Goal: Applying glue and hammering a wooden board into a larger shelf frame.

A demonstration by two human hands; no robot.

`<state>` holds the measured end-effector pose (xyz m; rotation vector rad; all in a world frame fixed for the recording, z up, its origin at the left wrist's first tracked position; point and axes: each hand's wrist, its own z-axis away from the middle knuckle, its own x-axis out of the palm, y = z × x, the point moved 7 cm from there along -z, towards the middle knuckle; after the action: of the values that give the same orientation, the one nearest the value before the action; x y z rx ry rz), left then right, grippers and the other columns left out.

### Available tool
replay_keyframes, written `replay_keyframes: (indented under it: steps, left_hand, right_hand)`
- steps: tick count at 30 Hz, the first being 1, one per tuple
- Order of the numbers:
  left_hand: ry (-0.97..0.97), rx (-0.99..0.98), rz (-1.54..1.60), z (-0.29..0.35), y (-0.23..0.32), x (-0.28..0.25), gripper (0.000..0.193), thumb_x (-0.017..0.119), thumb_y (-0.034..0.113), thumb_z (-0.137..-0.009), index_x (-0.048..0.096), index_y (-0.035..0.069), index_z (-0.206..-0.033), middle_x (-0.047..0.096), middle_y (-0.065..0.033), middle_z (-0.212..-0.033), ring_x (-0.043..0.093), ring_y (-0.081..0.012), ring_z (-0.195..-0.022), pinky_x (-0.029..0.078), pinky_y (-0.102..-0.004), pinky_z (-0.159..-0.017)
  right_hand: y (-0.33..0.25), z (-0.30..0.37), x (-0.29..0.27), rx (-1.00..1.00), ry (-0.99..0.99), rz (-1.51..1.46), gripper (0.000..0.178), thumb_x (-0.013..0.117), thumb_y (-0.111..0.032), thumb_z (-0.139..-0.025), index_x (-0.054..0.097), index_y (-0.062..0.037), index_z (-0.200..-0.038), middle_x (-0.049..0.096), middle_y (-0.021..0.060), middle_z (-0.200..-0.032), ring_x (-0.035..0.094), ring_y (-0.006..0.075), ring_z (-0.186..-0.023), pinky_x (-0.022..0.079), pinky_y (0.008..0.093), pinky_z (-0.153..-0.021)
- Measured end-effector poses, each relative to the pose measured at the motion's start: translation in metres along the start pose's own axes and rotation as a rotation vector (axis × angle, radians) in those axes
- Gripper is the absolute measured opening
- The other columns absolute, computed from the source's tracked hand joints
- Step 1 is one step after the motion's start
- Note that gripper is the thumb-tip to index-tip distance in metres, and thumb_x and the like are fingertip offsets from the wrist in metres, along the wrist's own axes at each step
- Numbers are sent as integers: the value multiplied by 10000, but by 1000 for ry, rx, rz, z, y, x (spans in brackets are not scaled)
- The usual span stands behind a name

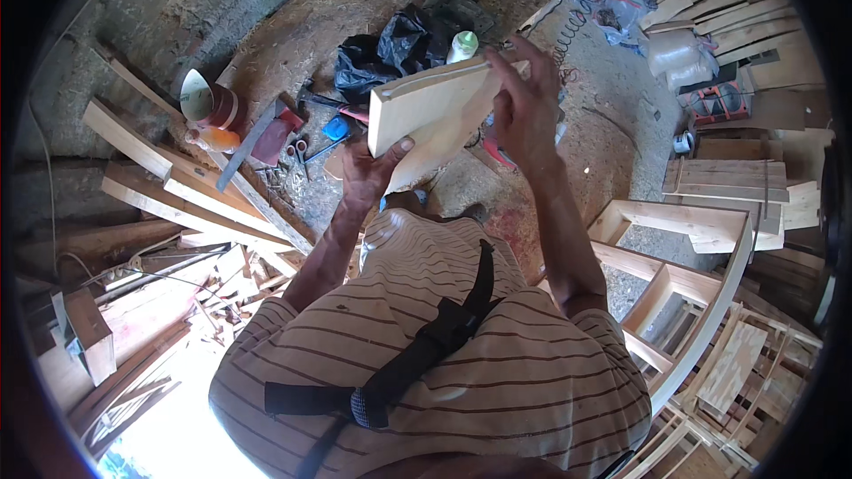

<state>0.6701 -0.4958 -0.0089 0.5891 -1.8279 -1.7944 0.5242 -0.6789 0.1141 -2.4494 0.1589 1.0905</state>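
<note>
A pale rectangular wooden board (444,115) is held up in front of me, tilted, with a whitish streak along its upper narrow edge. My left hand (364,173) grips its lower left corner, the thumb lying on the face toward me. At the board's right end is my right hand (530,115), its fingers bent around that end and the index finger on the upper edge. Just behind the board stands a white bottle (462,46) with a greenish cap. Black plastic bags (404,43) lie crumpled beside it.
On the floor at left lie a blue tape measure (336,129), scissors (298,151), a long blade (250,144) and an orange bottle (213,138). Long timber pieces (177,200) are stacked beyond them. A wooden frame (679,279) stands at right, near stacked boards (728,177).
</note>
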Motion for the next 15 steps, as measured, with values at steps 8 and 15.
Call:
replay_keyframes:
  steps: [8, 15]
  left_hand:
    - [14, 91, -94, -11, 0, 12, 304, 764, 238, -896, 719, -12, -1061, 737, -83, -850, 648, -107, -751, 532, -295, -668]
    - [25, -18, -263, -13, 4, 9, 328, 777, 267, -883, 716, -24, -1024, 729, -94, -828, 651, -119, -740, 534, -312, -665]
  right_hand:
    - [-78, -7, 14, -88, 27, -123, 558, 611, -38, -754, 621, -116, -1306, 421, 171, -1401, 421, 399, -1308, 278, 635, -1102]
    - [-91, -10, 8, -151, -6, -124, 577, 598, -31, -793, 599, -155, -1357, 398, 189, -1421, 409, 375, -1331, 256, 648, -1107]
